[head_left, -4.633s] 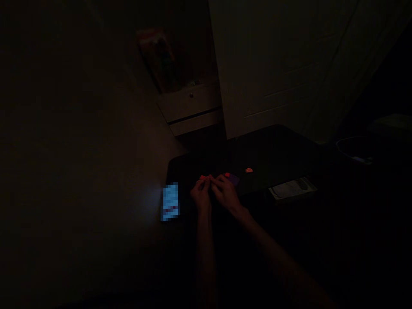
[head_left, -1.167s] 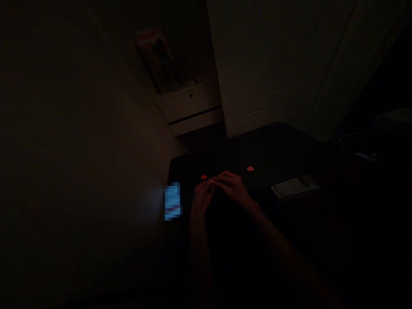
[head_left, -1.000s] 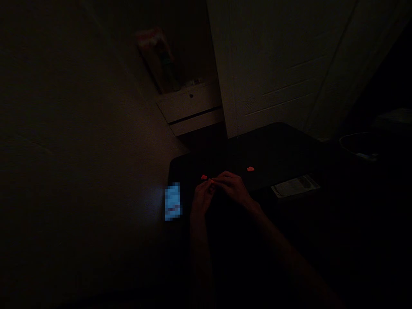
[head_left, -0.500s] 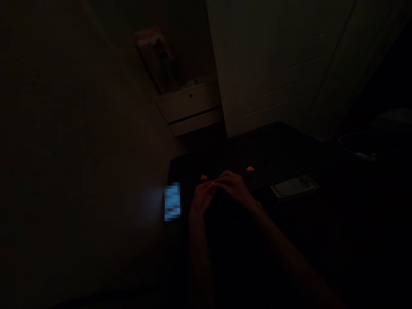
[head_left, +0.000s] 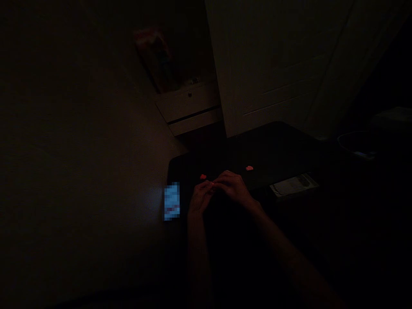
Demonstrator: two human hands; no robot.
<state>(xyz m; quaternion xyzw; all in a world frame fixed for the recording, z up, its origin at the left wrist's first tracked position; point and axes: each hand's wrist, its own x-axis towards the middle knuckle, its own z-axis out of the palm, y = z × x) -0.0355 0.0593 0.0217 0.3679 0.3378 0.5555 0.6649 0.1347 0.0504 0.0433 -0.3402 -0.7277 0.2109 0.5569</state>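
Observation:
In very dim light, my left hand and my right hand meet fingertip to fingertip over a dark table. Both are closed in a pinch around a tiny reddish spot between them; what it belongs to is too small and dark to make out. Just beyond my left fingers lies a small red piece with a lumpy outline. Another small piece, orange-pink, rests farther right, past my right hand and apart from it.
A glowing, blurred-out screen is left of my left hand, by the wall. At the table's right front edge is a pale, flat, box-like object. A white drawer unit and a pale panel stand behind.
Both hands keep nearly the same pose, fingertips together. The picture has grown a little darker, and the view has shifted very slightly.

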